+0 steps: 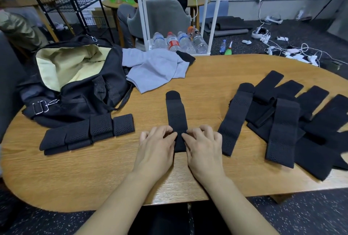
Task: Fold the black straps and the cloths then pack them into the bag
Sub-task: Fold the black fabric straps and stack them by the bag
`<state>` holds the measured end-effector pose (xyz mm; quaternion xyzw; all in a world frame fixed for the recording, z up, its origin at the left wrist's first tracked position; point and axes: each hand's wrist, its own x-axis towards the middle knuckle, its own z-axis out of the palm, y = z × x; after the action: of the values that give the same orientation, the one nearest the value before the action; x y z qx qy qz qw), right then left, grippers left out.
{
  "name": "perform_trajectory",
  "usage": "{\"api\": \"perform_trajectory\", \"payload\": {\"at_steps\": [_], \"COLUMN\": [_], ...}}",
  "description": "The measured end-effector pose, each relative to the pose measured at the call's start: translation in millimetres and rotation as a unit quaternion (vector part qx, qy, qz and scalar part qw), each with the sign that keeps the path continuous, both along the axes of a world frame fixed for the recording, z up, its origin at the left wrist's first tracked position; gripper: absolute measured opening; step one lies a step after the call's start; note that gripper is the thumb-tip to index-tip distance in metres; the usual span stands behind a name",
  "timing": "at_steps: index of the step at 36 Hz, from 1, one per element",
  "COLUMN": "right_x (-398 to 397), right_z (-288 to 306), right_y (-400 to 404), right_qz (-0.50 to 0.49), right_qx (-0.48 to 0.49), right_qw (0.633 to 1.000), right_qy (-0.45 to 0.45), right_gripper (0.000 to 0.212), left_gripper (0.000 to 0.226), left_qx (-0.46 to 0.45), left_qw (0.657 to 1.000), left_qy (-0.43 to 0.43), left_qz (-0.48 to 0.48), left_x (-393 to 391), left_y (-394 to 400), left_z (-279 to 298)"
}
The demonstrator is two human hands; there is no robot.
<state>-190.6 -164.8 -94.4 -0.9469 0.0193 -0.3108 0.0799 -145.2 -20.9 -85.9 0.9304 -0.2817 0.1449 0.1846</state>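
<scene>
head view | black strap (176,119) is laid on the table (113,174), long axis running straight away from the body | near end is pinched by left hand (156,150) and right hand (204,150), equally near | bag (75,84) lies far-left, open

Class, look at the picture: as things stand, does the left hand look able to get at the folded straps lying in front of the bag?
Probably yes. The folded straps lie on bare table beside the left hand, nothing between them, though it first must release the strap it holds.
</scene>
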Motion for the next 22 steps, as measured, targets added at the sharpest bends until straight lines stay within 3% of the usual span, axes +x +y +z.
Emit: {"api": "perform_trajectory", "payload": {"at_steps": [7,15,22], "right_x": [1.2,-2.4,-18.8], "right_z": [0.5,10.0,12.1], "right_y": [-2.2,-1.2,-1.3], "right_qz": [0.013,0.017,0.034], "right_qx": [0.013,-0.054,-0.084], "right_qw": [1.000,0.996,0.991], "right_qy": [0.003,0.071,0.098], "right_gripper": [0.022,0.015,0.029], "left_gripper": [0.031,0.046,0.053], "left_qx": [0.008,0.045,0.089], "left_qw": [0.999,0.990,0.980], "left_qy": [0.038,0.113,0.142], "left_qz": [-0.021,-0.065,-0.107], "left_x": [4.3,2.8,-1.6], "left_y": [-1.3,7.8,18.3], "left_z": [-1.5,14.4,21.4]}}
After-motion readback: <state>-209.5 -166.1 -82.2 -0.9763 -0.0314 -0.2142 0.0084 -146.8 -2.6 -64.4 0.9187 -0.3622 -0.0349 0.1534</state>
